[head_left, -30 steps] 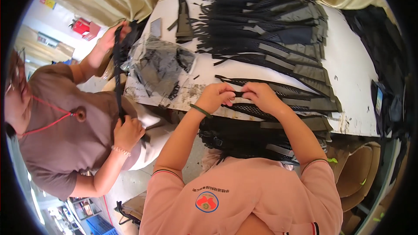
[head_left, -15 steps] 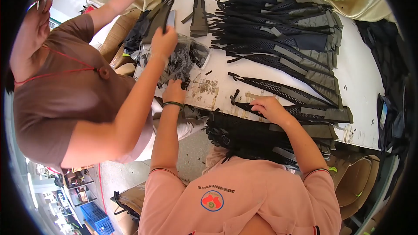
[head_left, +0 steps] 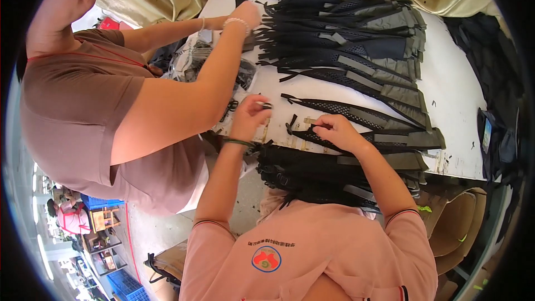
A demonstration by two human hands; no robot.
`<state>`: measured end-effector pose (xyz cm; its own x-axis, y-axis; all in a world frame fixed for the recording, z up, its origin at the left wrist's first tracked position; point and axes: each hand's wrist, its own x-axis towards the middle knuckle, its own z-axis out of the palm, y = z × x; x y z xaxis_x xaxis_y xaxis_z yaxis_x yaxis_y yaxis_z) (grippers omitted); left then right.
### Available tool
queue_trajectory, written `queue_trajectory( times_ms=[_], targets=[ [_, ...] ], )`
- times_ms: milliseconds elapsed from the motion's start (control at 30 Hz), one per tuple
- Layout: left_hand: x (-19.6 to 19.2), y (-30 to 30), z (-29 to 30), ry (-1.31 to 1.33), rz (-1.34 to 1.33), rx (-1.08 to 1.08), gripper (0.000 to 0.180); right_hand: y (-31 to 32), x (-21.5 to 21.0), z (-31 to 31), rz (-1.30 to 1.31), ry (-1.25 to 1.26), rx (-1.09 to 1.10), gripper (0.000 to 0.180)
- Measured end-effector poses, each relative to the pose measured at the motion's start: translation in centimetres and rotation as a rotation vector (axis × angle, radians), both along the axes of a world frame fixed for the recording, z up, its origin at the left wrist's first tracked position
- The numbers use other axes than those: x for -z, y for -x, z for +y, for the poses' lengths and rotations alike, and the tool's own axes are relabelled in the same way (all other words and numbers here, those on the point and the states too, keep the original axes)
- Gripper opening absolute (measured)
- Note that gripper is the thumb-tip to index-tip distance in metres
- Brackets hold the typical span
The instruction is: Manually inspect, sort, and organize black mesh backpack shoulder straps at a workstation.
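Observation:
My left hand (head_left: pixel 249 120), with a cord round its wrist, is over the table's near edge. Its thumb and fingers pinch a small black piece (head_left: pixel 267 106), perhaps a buckle; its exact shape is too small to tell. My right hand (head_left: pixel 339 132) is closed on the narrow end of a black mesh strap panel (head_left: pixel 384 140) lying along the near edge. A thin webbing loop (head_left: pixel 291 124) sticks out from that end, towards my left hand. The panel's wide end is grey-green. Another mesh strap panel (head_left: pixel 340 110) lies just beyond it.
Many similar panels (head_left: pixel 345 44) lie overlapped across the table (head_left: pixel 451 78). More black pieces (head_left: pixel 301 170) are heaped against my lap. A co-worker in brown (head_left: pixel 83 117) reaches over the left side, above a clear plastic bag (head_left: pixel 192 61). Cardboard boxes (head_left: pixel 460 223) stand below right.
My left hand has come away from the bag towards the right, with a small black piece in its fingers. My right hand stays near the strap end. The co-worker has leaned in, arms over the table.

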<state>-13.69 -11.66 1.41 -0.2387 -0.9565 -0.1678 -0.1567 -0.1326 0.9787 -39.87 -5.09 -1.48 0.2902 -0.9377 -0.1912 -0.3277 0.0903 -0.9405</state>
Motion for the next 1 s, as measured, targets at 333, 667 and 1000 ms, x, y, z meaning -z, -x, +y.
queue_trajectory(
  times_ms=[333, 667, 1000],
  targets=[
    [0.4, 8.9, 3.3, -0.270, 0.658, 0.191, 0.016, 0.5, -3.7, 2.0, -0.649, -0.257, 0.115, 0.013],
    [0.7, 9.3, 4.8, -0.030, 0.432, 0.135, 0.019, 0.9, -3.9, 2.5, -0.736, -0.446, 0.194, 0.013],
    [0.5, 9.5, 5.9, 0.193, 0.426, 0.249, 0.022, 1.4, -4.0, 2.6, -0.829, -0.396, 0.250, 0.013]
  ],
)
